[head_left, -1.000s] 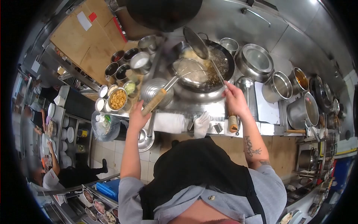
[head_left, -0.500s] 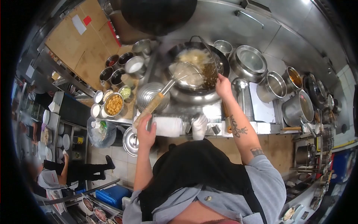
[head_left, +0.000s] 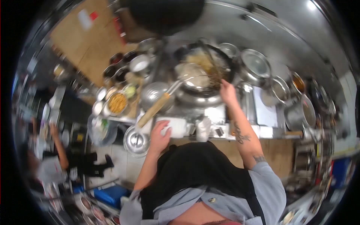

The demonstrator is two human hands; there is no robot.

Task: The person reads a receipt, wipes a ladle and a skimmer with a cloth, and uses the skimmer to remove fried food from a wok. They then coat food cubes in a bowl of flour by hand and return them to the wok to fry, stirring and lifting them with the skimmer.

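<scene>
In the head view my left hand (head_left: 160,135) is off the skimmer, fingers apart, over the edge of a folded white towel (head_left: 177,126). The skimmer's wooden handle (head_left: 154,110) slants up from beside that hand, and its round wire basket (head_left: 194,76) sits over the near part of the wok. My right hand (head_left: 228,92) is closed on a long, thin, dark utensil (head_left: 210,56) that reaches across the wok (head_left: 229,65). Pale yellow food (head_left: 199,59) lies in the wok, blurred, with dark oil beside it.
A perforated steel strainer bowl (head_left: 153,93) stands left of the wok. Sauce pots and a bowl of golden pieces (head_left: 117,103) are further left. Steel pots (head_left: 255,63) and a ladle (head_left: 246,88) stand right. A co-worker (head_left: 56,165) is at far left.
My left hand has let go of the skimmer handle and moved right and slightly down, its fingers opening. My right hand keeps its grip. The view has shifted and blurred; the co-worker's arm has risen.
</scene>
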